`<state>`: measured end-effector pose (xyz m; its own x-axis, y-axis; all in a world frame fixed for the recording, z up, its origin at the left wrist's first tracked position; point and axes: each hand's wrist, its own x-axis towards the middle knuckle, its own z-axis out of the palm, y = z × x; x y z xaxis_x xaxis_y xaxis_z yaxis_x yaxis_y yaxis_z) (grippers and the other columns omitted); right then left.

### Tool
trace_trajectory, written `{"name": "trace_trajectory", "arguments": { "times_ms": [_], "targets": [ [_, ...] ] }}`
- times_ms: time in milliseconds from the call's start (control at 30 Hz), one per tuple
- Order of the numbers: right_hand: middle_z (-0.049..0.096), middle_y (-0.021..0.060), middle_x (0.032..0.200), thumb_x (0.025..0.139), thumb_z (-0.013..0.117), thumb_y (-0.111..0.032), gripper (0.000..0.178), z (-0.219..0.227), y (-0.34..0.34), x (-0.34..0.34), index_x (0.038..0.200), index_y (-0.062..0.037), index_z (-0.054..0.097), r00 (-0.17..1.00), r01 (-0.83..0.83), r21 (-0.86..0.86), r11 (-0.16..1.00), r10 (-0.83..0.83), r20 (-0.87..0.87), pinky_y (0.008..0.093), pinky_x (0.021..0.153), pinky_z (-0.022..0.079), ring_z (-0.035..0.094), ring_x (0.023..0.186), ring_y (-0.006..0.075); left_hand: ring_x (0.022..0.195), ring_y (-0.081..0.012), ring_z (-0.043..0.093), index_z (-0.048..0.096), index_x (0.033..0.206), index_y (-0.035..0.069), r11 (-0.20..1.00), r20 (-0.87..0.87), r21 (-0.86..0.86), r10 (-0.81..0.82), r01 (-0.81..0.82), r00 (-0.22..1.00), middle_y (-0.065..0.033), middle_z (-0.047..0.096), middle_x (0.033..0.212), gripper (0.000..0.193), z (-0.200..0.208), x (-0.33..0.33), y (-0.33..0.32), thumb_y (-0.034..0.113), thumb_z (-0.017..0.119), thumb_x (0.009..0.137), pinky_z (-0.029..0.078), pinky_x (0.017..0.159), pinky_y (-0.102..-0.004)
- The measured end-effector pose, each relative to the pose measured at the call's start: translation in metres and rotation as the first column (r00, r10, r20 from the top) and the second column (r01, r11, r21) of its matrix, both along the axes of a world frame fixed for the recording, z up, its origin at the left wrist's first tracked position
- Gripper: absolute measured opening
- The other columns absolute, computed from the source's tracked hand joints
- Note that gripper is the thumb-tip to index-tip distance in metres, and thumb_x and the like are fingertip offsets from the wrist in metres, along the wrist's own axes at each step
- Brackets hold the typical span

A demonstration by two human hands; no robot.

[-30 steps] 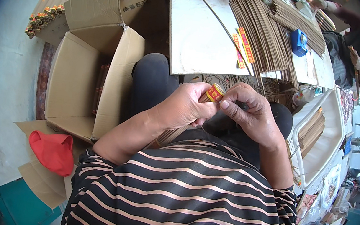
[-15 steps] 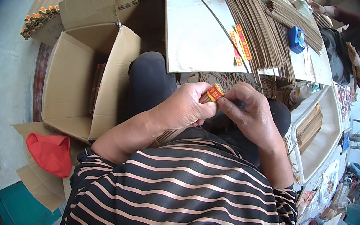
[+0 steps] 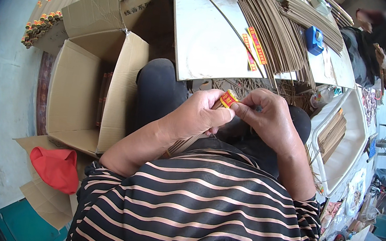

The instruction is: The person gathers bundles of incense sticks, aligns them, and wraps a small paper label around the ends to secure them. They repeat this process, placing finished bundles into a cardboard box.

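Above my lap, my left hand [image 3: 198,114] is wrapped around a bundle of brown incense sticks [image 3: 182,144], which slants down toward my left forearm. Around the bundle's upper end runs a red and yellow paper band [image 3: 228,99]. The thumb and fingers of my right hand [image 3: 268,115] pinch together at the band's right edge. My left thumb lies just below the band. On the white table ahead are more loose sticks [image 3: 274,33] and several red and yellow paper strips [image 3: 256,46].
An open cardboard box [image 3: 78,92] stands at my left, with a red cloth [image 3: 54,167] nearer me. Banded bundles [image 3: 53,12] are stacked far left. A blue tape dispenser [image 3: 314,40] sits on the table. At right are a white tub [image 3: 355,143] holding sticks and another person [image 3: 384,58].
My hands stay almost in place, with the right fingers still at the paper band. The band looks slightly turned on the bundle. The whole view has shifted a little.
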<state>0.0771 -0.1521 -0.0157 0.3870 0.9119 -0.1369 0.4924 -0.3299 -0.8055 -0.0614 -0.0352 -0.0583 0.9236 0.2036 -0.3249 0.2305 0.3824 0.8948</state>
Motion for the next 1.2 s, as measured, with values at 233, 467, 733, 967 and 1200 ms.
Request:
{"name": "trace_trajectory", "arguments": {
  "times_ms": [233,467,733,967,1200],
  "targets": [
    [0.054,0.0031,0.064,0.076,0.072,-0.025,0.028,-0.005,-0.002,-0.001,0.075,0.0008,0.062,0.997,0.015,0.070,0.997,-0.009,-0.076,0.0251,0.053,0.041,0.048,0.061,0.0094,0.052,-0.0040,0.045,0.052,0.098,0.002,0.999,0.072,-0.012,-0.033,0.034,0.997,-0.0018,0.051,0.068,0.043,0.001,-0.005,0.001,0.044,0.044,0.093,0.036,0.046,-0.0159],
    [0.054,-0.0027,0.067,0.076,0.072,-0.021,0.023,-0.023,-0.004,-0.001,0.077,-0.0013,0.061,0.967,0.067,0.150,0.986,-0.027,-0.252,0.0204,0.054,0.038,0.046,0.063,0.0043,0.048,-0.0054,0.044,0.037,0.128,-0.003,0.993,0.107,-0.114,0.024,-0.011,0.994,-0.0043,0.052,0.068,0.058,0.006,-0.006,0.000,0.044,0.042,0.094,0.036,0.044,-0.0160],
    [0.055,0.0023,0.064,0.075,0.073,-0.024,0.026,-0.034,-0.006,0.000,0.073,-0.0014,0.061,0.959,0.065,0.272,0.960,0.015,-0.283,0.0231,0.048,0.041,0.050,0.056,0.0075,0.046,-0.0066,0.044,0.014,0.140,-0.003,0.988,0.134,-0.150,-0.020,0.040,0.991,-0.0061,0.050,0.067,0.074,0.005,-0.005,0.002,0.045,0.045,0.092,0.037,0.041,-0.0179],
    [0.057,0.0021,0.074,0.069,0.077,-0.025,0.029,-0.042,-0.003,0.010,0.077,-0.0022,0.061,0.918,-0.070,0.452,0.889,0.235,-0.319,0.0243,0.060,0.044,0.052,0.068,0.0103,0.046,-0.0066,0.043,-0.001,0.142,0.000,0.886,0.301,-0.375,-0.163,0.274,0.940,-0.0066,0.049,0.067,0.084,0.006,0.000,0.003,0.047,0.046,0.090,0.037,0.040,-0.0171],
    [0.063,0.0058,0.083,0.072,0.073,-0.021,0.028,-0.057,0.000,0.010,0.090,-0.0015,0.066,0.872,-0.090,0.587,0.805,0.348,-0.344,0.0262,0.070,0.047,0.057,0.078,0.0134,0.041,-0.0095,0.043,-0.004,0.143,0.010,0.754,0.369,-0.546,-0.175,0.365,0.913,-0.0090,0.050,0.065,0.082,0.000,0.000,0.005,0.043,0.048,0.090,0.038,0.039,-0.0184]
  ]
}}
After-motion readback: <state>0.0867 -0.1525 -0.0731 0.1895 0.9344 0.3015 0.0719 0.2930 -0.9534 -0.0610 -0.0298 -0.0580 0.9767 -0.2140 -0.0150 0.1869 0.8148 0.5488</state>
